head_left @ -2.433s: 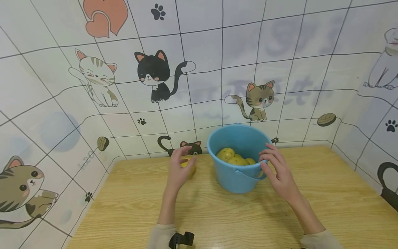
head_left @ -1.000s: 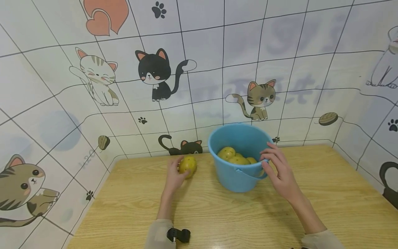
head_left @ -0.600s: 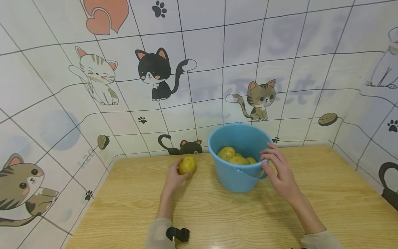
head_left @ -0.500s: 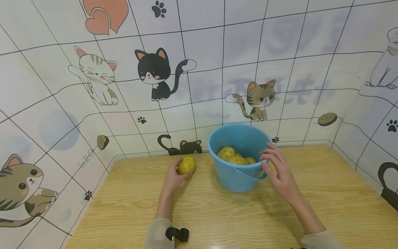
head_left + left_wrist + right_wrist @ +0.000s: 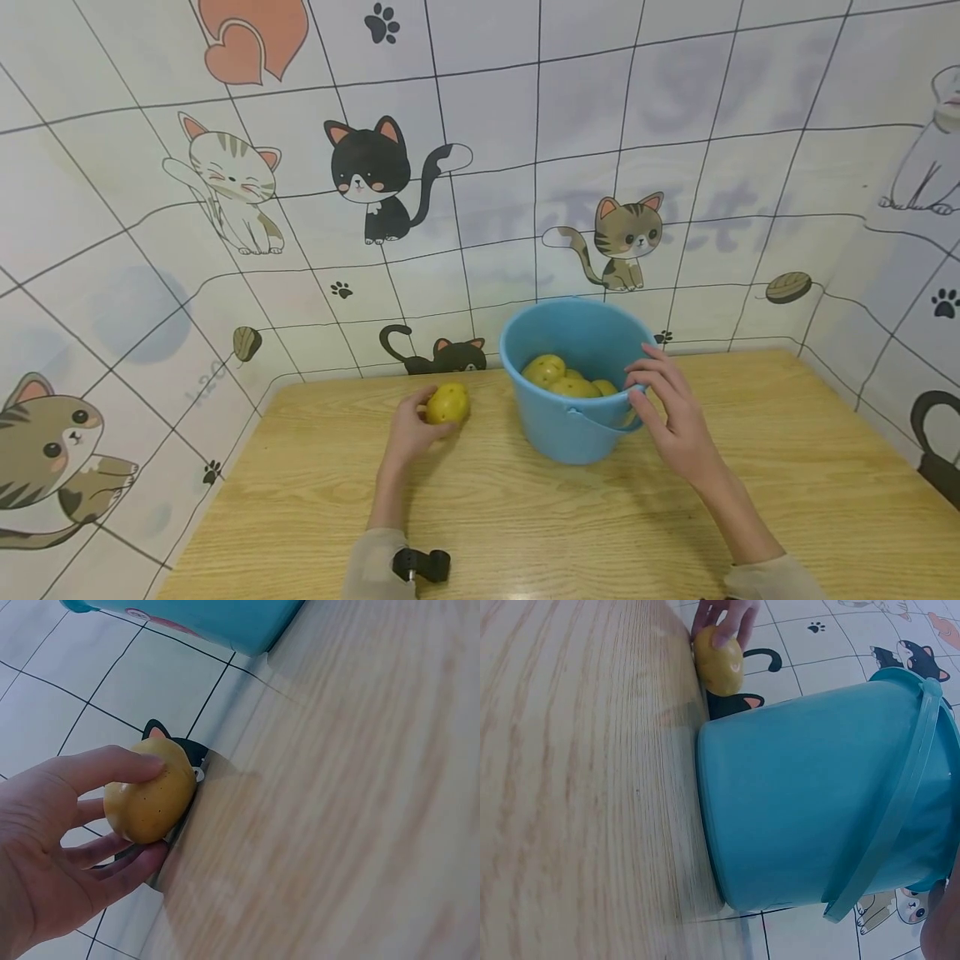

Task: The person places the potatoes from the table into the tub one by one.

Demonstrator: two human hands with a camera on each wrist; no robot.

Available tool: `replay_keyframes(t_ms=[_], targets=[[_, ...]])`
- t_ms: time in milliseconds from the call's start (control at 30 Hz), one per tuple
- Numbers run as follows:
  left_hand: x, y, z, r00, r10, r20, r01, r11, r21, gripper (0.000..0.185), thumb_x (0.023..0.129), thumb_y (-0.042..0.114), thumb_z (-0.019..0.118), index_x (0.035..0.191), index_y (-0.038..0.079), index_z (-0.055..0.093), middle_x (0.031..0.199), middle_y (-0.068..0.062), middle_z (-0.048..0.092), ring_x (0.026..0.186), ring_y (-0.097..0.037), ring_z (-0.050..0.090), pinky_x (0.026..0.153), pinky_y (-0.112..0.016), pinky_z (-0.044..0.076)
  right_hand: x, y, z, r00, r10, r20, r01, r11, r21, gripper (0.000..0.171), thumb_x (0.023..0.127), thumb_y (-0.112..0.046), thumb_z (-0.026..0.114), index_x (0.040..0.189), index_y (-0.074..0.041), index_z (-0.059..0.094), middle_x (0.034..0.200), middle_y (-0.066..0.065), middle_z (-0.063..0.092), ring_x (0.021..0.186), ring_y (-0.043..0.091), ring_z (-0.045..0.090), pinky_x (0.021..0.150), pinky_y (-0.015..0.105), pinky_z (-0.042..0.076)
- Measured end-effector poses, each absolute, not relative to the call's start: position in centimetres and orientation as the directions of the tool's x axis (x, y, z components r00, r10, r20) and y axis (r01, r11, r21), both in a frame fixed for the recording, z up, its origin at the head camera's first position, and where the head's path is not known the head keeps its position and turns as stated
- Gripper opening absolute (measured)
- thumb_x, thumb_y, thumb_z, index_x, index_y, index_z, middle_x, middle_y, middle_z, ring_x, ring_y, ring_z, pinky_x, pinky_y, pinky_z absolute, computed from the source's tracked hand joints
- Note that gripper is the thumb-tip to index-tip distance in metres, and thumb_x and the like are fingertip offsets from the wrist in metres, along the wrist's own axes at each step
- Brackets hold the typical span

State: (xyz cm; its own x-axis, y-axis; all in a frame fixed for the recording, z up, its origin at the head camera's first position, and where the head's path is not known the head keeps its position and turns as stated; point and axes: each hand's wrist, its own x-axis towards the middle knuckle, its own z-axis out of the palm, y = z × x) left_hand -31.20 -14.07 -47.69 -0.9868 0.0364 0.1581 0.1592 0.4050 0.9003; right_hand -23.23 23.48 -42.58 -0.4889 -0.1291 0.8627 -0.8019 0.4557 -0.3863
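Note:
A yellow potato [image 5: 447,404] is at the back of the wooden table, left of the bucket. My left hand [image 5: 411,427] grips it from the left side, thumb [image 5: 142,766] on one face and fingers curled beneath the other in the left wrist view. Whether the potato rests on the wood or hangs just above it, I cannot tell. A light blue bucket [image 5: 570,433] stands upright with several potatoes [image 5: 573,387] inside. At its right rim, my right hand [image 5: 678,421] holds on with bent fingers. The right wrist view shows the bucket's handle [image 5: 900,802] hanging down its side.
Behind the table [image 5: 300,500] rises a white tiled-pattern wall [image 5: 495,167] printed with cartoon cats. Side walls close in on the left and right. A black wrist strap [image 5: 420,565] sits on my left sleeve.
My left hand has come down from over the potato and taken hold of it. Since then hand and potato have shifted slightly left and nearer. The right hand and bucket have stayed put.

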Motion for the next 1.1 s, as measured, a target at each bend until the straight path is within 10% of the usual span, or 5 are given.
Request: replay_keyframes(t_ms=[1100], targets=[[-29.5,-13.7,-44.3,-0.981,0.012,0.192,0.189,0.263,0.946,0.074,0.077,0.005,0.085,0.145,0.008,0.055,0.142,-0.018,0.054,0.114,-0.036,0.062,0.091,-0.041,0.056,-22.8,23.5,-42.4,-0.496,-0.128,0.859,-0.802,0.446,-0.397,0.008,0.100,-0.005,0.058,0.100,-0.006,0.066,0.114,0.019,0.060,0.139,0.046,0.036,0.122,0.042,0.021]])
